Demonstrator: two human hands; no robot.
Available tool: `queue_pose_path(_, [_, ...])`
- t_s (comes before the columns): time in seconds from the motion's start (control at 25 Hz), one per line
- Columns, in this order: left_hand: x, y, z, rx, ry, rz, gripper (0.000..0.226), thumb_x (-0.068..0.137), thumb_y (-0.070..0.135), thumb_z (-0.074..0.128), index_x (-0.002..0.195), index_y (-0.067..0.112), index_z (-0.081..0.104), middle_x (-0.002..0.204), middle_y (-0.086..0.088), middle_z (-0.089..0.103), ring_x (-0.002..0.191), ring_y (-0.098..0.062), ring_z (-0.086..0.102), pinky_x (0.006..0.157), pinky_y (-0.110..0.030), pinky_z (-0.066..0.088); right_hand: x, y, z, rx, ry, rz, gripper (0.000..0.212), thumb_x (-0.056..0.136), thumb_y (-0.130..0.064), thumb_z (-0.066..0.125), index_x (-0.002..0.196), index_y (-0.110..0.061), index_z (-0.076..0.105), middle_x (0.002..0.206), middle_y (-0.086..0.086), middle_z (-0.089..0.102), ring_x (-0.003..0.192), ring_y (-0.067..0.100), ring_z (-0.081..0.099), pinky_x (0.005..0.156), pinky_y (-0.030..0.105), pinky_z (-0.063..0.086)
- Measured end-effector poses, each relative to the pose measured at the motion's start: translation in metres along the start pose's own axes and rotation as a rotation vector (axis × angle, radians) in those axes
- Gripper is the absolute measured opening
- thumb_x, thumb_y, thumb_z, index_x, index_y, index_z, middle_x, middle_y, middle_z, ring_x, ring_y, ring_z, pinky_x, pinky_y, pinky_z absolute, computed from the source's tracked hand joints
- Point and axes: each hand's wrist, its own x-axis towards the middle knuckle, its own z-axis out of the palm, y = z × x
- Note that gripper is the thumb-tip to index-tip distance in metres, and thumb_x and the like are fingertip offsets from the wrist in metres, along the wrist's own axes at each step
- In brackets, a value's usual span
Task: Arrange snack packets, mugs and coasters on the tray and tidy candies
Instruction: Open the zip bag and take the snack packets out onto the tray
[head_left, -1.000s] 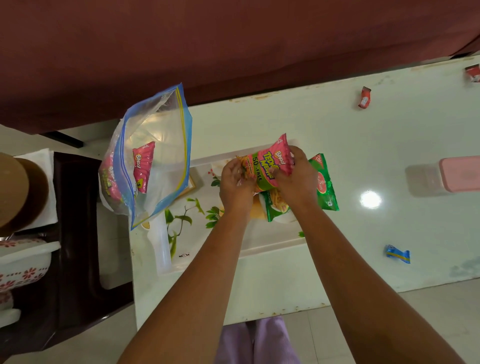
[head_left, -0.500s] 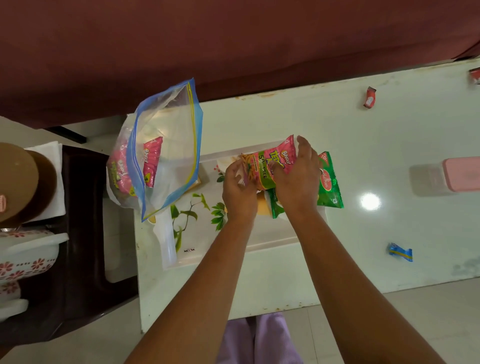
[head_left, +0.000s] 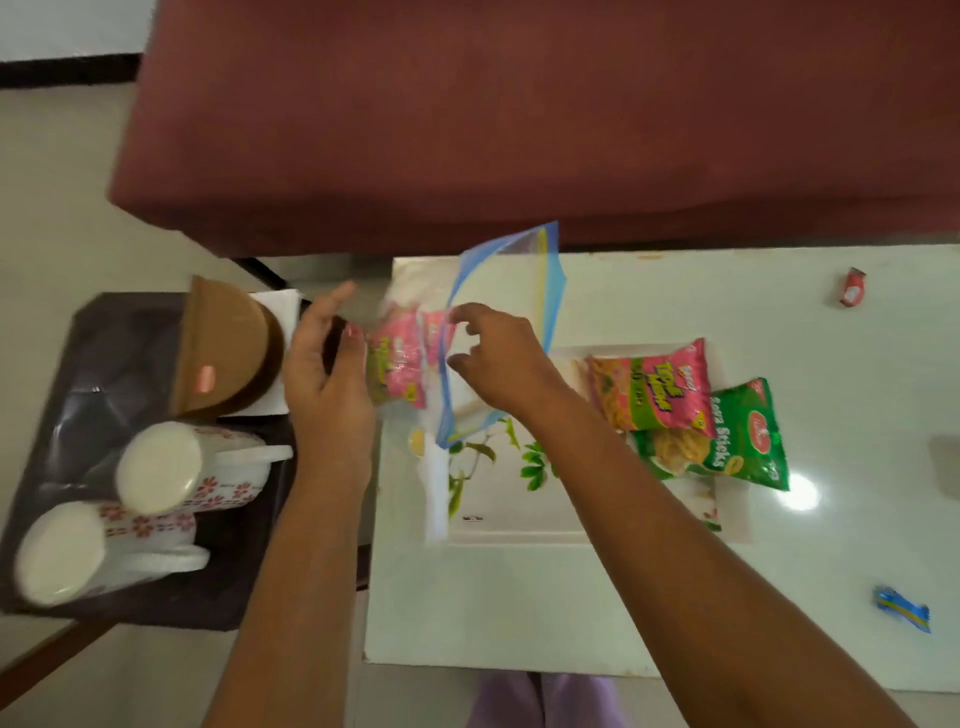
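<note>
A clear zip bag (head_left: 501, 291) with blue edges stands at the left end of the white table, with pink snack packets (head_left: 400, 369) inside. My left hand (head_left: 332, 374) is at the bag's left side, fingers spread, thumb against the plastic. My right hand (head_left: 498, 358) hovers at the bag's mouth with curled fingers, holding nothing. On the leaf-printed white tray (head_left: 519, 538) lie a pink snack packet (head_left: 654, 384) and, under it, a green packet (head_left: 732, 441) that overhangs the tray's right rim.
A dark side table (head_left: 119, 343) on the left carries two white floral mugs (head_left: 171, 467) (head_left: 78, 551) and a brown coaster stack (head_left: 228, 348). A red candy (head_left: 853, 294) and a blue candy (head_left: 901, 608) lie on the white table (head_left: 519, 613). A maroon sofa (head_left: 519, 104) is behind.
Both hands let go of the pink packet, which now lies on the tray over the green one, and moved left to the zip bag. The view swung left.
</note>
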Motion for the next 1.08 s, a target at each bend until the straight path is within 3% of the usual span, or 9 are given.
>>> queue_pose_path(0.16, [0.031,-0.070,-0.026,0.033,-0.026,-0.501,0.034,0.098,0.020,0.045,0.131,0.023,0.050,0.137,-0.009,0.054,0.100,-0.008,0.056,0.072,-0.019,0.044,0.034,-0.006,0.033,-0.249,-0.184,0.096,0.043,0.090,-0.009,0.052,0.132,-0.005,0.045,0.131,0.021,0.053,0.120,0.035,0.050,0.095,0.033,0.043])
queue_pose_path(0.24, [0.034,-0.091,-0.030,0.126,-0.190,-0.571,0.040,0.098,0.035,0.045,0.137,0.030,0.043,0.146,-0.005,0.045,0.110,-0.010,0.056,0.088,-0.028,0.046,0.041,-0.007,0.045,-0.229,-0.309,0.146,0.042,0.094,-0.012,0.046,0.136,-0.007,0.042,0.134,0.023,0.048,0.122,0.036,0.047,0.099,0.037,0.041])
queue_pose_path(0.36, [0.031,-0.094,-0.027,0.093,-0.295,-0.615,0.049,0.093,0.046,0.050,0.140,0.042,0.036,0.148,0.003,0.042,0.131,-0.020,0.044,0.111,-0.049,0.033,0.040,0.003,0.053,0.654,-0.476,0.324,0.044,0.096,-0.027,0.049,0.139,-0.023,0.039,0.129,0.010,0.056,0.116,0.032,0.054,0.098,0.048,0.047])
queue_pose_path(0.48, [0.027,-0.090,-0.026,-0.003,-0.277,-0.538,0.046,0.096,0.030,0.050,0.140,0.033,0.039,0.140,0.001,0.051,0.125,-0.016,0.049,0.108,-0.037,0.037,0.033,0.009,0.058,1.049,-0.528,0.372,0.039,0.099,-0.037,0.038,0.126,-0.015,0.056,0.115,0.008,0.068,0.105,0.027,0.063,0.084,0.042,0.056])
queue_pose_path(0.56, [0.023,-0.089,-0.022,-0.004,-0.292,-0.513,0.043,0.097,0.025,0.049,0.139,0.029,0.042,0.139,-0.001,0.052,0.124,-0.016,0.051,0.105,-0.035,0.040,0.036,0.012,0.069,0.978,-0.393,0.426,0.041,0.100,-0.030,0.039,0.132,-0.008,0.049,0.133,0.021,0.054,0.109,0.033,0.060,0.098,0.051,0.046])
queue_pose_path(0.64, [0.022,-0.093,-0.020,0.026,-0.297,-0.516,0.041,0.097,0.030,0.047,0.138,0.034,0.043,0.140,-0.001,0.051,0.126,-0.019,0.049,0.105,-0.037,0.039,0.041,0.010,0.079,0.909,-0.274,0.489,0.037,0.099,-0.027,0.045,0.131,-0.009,0.049,0.134,0.020,0.053,0.108,0.031,0.059,0.092,0.053,0.047])
queue_pose_path(0.72, [0.022,-0.097,-0.019,0.033,-0.287,-0.536,0.042,0.097,0.036,0.044,0.139,0.041,0.039,0.143,0.003,0.047,0.131,-0.019,0.044,0.108,-0.041,0.035,0.046,0.008,0.081,0.965,-0.246,0.544,0.027,0.099,-0.029,0.043,0.115,-0.012,0.056,0.119,0.012,0.059,0.106,0.030,0.059,0.074,0.042,0.056])
queue_pose_path(0.88, [0.022,-0.102,-0.018,0.040,-0.261,-0.527,0.045,0.098,0.042,0.038,0.143,0.044,0.028,0.152,0.004,0.034,0.139,-0.019,0.032,0.110,-0.040,0.027,0.047,0.017,0.070,1.217,-0.074,0.618,0.036,0.103,-0.022,0.022,0.086,-0.012,0.052,0.069,0.007,0.057,0.052,0.017,0.060,0.039,0.018,0.046])
queue_pose_path(1.08, [0.027,-0.106,-0.015,0.139,-0.274,-0.577,0.049,0.100,0.045,0.031,0.147,0.040,0.019,0.156,-0.003,0.027,0.142,-0.027,0.028,0.116,-0.050,0.024,0.030,0.017,0.029,0.572,-0.053,0.270,0.016,0.088,0.004,0.047,0.089,0.008,0.062,0.060,0.004,0.059,0.063,0.023,0.058,0.059,0.031,0.047])
